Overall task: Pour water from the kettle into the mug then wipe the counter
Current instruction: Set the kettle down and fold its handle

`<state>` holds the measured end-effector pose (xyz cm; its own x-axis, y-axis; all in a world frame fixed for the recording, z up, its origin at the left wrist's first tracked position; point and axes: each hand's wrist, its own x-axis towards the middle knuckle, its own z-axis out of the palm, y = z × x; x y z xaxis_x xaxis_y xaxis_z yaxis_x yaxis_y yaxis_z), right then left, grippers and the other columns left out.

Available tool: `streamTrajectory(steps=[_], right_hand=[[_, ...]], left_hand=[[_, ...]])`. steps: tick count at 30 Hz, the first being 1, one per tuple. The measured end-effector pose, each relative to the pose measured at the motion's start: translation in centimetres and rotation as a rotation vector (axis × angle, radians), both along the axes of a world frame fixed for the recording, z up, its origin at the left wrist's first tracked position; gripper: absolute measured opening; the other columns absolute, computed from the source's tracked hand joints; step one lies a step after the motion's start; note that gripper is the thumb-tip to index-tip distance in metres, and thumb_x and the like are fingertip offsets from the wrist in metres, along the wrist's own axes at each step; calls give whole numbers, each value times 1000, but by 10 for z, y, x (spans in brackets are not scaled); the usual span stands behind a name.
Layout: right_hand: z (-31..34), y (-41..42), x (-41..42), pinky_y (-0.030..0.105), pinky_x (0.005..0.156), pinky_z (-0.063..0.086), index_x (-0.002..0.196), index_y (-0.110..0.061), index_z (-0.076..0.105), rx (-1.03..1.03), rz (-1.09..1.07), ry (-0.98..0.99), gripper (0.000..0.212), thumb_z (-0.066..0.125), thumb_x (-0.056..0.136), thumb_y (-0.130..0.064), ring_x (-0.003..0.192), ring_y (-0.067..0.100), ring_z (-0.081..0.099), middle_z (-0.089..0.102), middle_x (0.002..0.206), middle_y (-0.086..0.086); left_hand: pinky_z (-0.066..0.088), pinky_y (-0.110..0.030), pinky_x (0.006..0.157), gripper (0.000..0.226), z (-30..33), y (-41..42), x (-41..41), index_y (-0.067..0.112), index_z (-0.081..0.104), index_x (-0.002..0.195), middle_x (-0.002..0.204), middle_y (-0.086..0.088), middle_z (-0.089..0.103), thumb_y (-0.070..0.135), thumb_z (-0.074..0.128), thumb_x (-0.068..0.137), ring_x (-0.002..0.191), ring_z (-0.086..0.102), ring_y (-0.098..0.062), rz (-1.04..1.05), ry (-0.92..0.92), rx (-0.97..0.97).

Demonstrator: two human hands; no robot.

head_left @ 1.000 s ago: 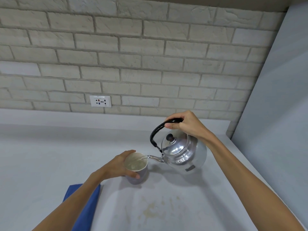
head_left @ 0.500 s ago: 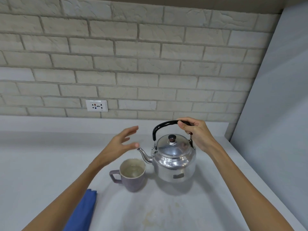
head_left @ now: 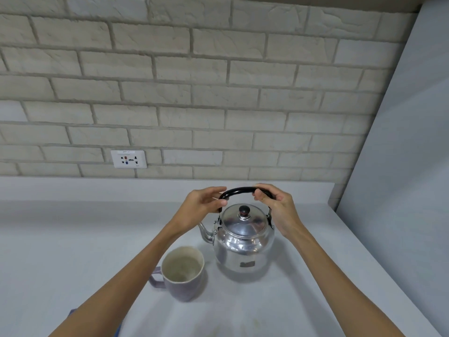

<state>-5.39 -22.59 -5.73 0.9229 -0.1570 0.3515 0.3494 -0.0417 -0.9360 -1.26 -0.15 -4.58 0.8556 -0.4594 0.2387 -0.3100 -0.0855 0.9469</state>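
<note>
A shiny steel kettle [head_left: 244, 242] with a black handle stands upright on the pale grey counter [head_left: 73, 239], its spout pointing left. My right hand [head_left: 277, 210] grips the right end of the handle. My left hand [head_left: 201, 205] holds the handle's left end with fingertips and thumb. A lilac mug [head_left: 182, 276] with a cream inside stands in front of the spout, its handle to the left; nothing touches it. A sliver of blue cloth [head_left: 73, 312] peeks out beside my left forearm at the bottom.
A brick wall with a white power socket [head_left: 128, 159] runs along the back. A plain grey panel [head_left: 401, 166] closes off the right side. Faint yellowish stains [head_left: 245, 327] mark the counter near the bottom edge.
The kettle went from tilted and pouring into the mug to standing upright on the counter. My left hand let go of the mug and moved up onto the kettle handle.
</note>
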Motion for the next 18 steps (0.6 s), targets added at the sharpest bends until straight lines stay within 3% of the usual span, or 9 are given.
streamTrajectory(steps=[12,18], right_hand=[[-48,-7,54,12,77,50,103,-10,72,64,13,120,17,67,86,-11,90,6,68,73,99,4],[-58,-10,69,12,76,51,94,-19,74,110,12,151,14,68,86,-10,91,6,68,75,94,-3]], left_hand=[[59,-20,78,26,-36,-18,48,4,67,110,87,-7,67,-1,64,85,80,63,-17,113,43,123],[56,-12,67,24,-44,-25,61,3,68,108,79,-1,66,-2,63,85,67,63,-6,154,52,145]])
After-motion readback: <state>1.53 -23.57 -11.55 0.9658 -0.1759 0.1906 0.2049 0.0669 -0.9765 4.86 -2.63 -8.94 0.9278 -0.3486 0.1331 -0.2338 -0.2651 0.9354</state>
